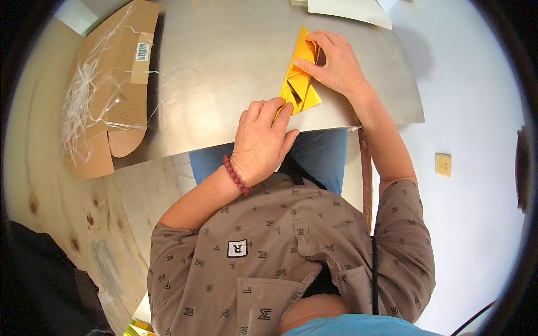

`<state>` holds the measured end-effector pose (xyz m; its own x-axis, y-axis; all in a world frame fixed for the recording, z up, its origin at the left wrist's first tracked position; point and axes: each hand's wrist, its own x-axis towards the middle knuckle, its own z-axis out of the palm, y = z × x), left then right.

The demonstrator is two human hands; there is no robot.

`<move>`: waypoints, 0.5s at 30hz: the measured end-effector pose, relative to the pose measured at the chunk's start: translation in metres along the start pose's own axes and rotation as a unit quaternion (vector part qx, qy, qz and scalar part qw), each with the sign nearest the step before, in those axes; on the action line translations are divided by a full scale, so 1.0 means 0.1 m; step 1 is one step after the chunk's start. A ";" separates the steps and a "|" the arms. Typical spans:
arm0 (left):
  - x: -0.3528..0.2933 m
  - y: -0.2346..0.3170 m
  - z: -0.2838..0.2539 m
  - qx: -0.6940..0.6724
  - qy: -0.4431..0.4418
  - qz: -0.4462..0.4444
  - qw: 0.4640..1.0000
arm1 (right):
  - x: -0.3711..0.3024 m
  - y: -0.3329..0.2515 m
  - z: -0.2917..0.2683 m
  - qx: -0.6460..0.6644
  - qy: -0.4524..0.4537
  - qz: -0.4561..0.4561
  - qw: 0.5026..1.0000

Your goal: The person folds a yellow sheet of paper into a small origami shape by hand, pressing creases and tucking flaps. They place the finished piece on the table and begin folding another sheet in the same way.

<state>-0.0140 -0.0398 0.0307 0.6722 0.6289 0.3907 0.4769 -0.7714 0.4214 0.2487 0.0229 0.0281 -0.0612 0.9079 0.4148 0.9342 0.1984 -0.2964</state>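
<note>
Left hand point(260, 140) pinched near corner of folded yellow paper point(301, 75) on desk point(224, 67); right hand point(333, 64) pressed far folds flat, fingers spread.

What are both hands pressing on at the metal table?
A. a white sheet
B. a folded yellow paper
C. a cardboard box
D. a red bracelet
B: the left hand and right hand both rest on the folded yellow paper; the cardboard box lies apart.

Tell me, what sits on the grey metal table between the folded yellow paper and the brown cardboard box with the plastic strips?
Nothing: in the head view, the stretch of grey metal table between the folded yellow paper and the brown cardboard box is bare, except for a few thin plastic strips trailing from the box.
</note>
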 end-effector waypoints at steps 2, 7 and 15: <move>0.01 0.01 0.02 -0.001 -0.002 0.002 1.000 | -0.01 0.02 0.01 -0.030 0.026 -0.025 0.999; 0.01 0.01 0.04 -0.016 0.003 0.007 1.000 | -0.04 0.04 0.04 -0.055 0.054 -0.036 0.996; 0.01 0.02 0.04 -0.010 0.000 0.008 1.000 | -0.05 0.01 0.04 -0.042 0.036 -0.023 0.998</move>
<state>-0.0100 -0.0418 0.0284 0.6800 0.6165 0.3969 0.4551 -0.7793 0.4308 0.2487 0.0205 0.0223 -0.0818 0.8693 0.4875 0.9572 0.2048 -0.2045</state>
